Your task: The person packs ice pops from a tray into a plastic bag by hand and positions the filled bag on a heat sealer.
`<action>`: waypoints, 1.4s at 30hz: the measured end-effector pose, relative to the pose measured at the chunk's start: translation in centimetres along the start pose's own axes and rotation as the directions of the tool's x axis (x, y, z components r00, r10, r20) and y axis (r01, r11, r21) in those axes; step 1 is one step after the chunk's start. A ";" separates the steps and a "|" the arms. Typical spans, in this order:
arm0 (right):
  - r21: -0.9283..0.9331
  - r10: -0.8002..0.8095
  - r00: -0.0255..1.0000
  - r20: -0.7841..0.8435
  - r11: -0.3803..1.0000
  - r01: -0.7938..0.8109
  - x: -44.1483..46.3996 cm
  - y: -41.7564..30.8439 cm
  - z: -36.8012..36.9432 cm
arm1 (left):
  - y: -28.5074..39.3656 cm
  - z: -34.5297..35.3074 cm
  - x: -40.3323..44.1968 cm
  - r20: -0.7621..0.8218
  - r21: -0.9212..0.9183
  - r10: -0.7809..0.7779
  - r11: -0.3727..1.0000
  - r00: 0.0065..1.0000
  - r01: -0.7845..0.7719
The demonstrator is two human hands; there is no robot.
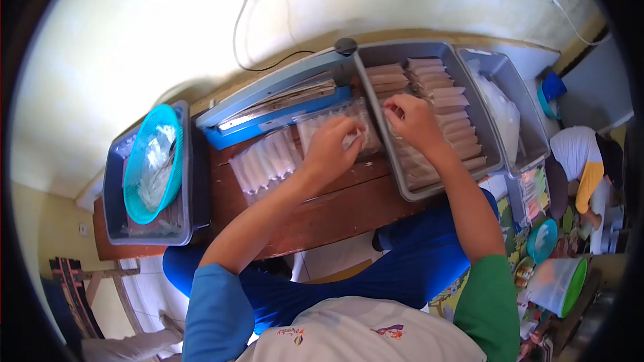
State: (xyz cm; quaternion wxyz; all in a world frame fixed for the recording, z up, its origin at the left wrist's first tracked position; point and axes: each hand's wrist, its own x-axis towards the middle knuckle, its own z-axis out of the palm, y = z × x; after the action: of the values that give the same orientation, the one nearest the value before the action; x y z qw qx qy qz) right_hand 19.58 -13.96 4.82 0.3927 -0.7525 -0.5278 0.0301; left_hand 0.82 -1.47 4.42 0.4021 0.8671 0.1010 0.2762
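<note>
Shirt print point(390, 331) illegible to me, brown table point(355, 211), pale wall point(416, 0), packets point(265, 164) on table and in grey tray point(477, 104), left hand point(332, 144) above table packets, right hand point(412, 121) above tray, fingers curled, grip I cannot tell.

To the left of the tray point(416, 51), passage runs along the desk's point(355, 206) near edge, while packets point(268, 163) beside it, a machine point(235, 136) back-left and a bin point(116, 194) farthest left stand in the way.

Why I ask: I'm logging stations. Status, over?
Left hand over pale packets; right hand over packed grey tray. Grips unclear. Nothing visibly blocking either.
</note>
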 end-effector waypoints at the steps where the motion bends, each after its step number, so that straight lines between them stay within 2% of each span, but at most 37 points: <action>1: -0.032 0.023 1.000 0.016 0.999 -0.022 0.4 1.4 -0.3 | -0.3 1.0 1.5 -0.025 0.026 0.086 0.996 0.996 -0.085; 2: -0.064 0.044 0.999 0.032 0.997 -0.042 0.9 2.8 -0.4 | -0.6 2.1 3.2 -0.050 0.054 0.172 0.984 0.984 -0.169; 3: -0.075 0.071 0.997 0.013 0.995 -0.070 1.0 5.2 -0.8 | -1.2 4.0 5.2 -0.025 0.035 0.185 0.982 0.982 -0.184; 5: -0.239 0.065 0.997 0.046 0.969 -0.053 1.6 8.2 -0.1 | -3.0 6.5 7.9 0.014 0.154 0.225 0.962 0.974 -0.224; 7: -0.250 0.148 0.987 0.064 0.960 -0.127 1.9 9.2 0.4 | -4.1 7.8 10.1 0.086 0.199 0.229 0.950 0.970 -0.242; 9: -0.259 0.227 0.970 0.089 0.945 -0.198 2.1 10.3 1.1 | -4.0 8.4 11.6 0.285 0.355 0.153 0.900 0.946 -0.253; 10: -0.306 0.275 0.954 0.121 0.925 -0.228 2.3 11.1 1.5 | -3.6 8.6 12.2 0.291 0.349 0.154 0.902 0.944 -0.254; 12: -0.352 0.328 0.932 0.153 0.899 -0.259 2.6 12.3 2.0 | -2.9 8.9 13.1 0.473 0.587 -0.105 0.778 0.875 -0.224; 13: -0.390 0.390 0.905 0.171 0.870 -0.302 2.8 12.8 2.2 | -2.8 9.2 13.4 0.477 0.585 -0.106 0.780 0.873 -0.225; 15: -0.426 0.449 0.873 0.190 0.839 -0.339 3.3 13.3 2.5 | -2.8 9.7 13.8 0.509 0.715 -0.181 0.633 0.841 -0.297; 17: -0.470 0.494 0.848 0.191 0.805 -0.363 3.4 13.6 2.6 | -3.0 10.0 13.8 0.517 0.717 -0.183 0.626 0.836 -0.307; 21: -0.446 0.486 0.853 0.190 0.817 -0.366 3.4 14.5 3.1 | -3.5 10.3 13.7 0.546 0.711 -0.136 0.597 0.827 -0.372; 23: -0.388 0.493 0.856 0.154 0.827 -0.407 3.2 14.7 3.2 | -3.4 10.2 13.7 0.561 0.706 -0.152 0.602 0.814 -0.374; 27: -0.391 0.511 0.840 0.184 0.822 -0.414 3.7 12.7 2.1 | -3.1 10.1 13.8 0.583 0.701 -0.192 0.611 0.790 -0.368; 29: -0.394 0.583 0.780 0.226 0.788 -0.474 3.9 11.9 1.9 | -3.0 10.0 13.9 0.592 0.697 -0.196 0.611 0.782 -0.375; 32: -0.452 0.635 0.749 0.190 0.734 -0.507 4.1 11.1 2.4 | -3.0 10.1 13.9 0.603 0.698 -0.213 0.608 0.769 -0.379; 36: -0.449 0.602 0.792 0.098 0.737 -0.505 3.6 13.7 3.8 | -2.7 10.1 13.8 0.604 0.701 -0.236 0.612 0.761 -0.366; 38: -0.327 0.598 0.797 0.082 0.772 -0.545 3.5 14.3 3.8 | -2.7 10.1 13.9 0.608 0.702 -0.244 0.609 0.755 -0.369; 42: -0.299 0.555 0.830 0.052 0.802 -0.518 3.4 13.7 3.1 | -3.1 10.3 14.1 0.616 0.698 -0.259 0.616 0.744 -0.364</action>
State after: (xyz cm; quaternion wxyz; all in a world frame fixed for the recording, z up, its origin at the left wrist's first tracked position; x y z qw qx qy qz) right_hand 30.26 -11.27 -4.59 0.2238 -0.9138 -0.3174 0.1187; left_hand 18.36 -0.46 2.31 -0.0197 0.9929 0.0332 -0.1126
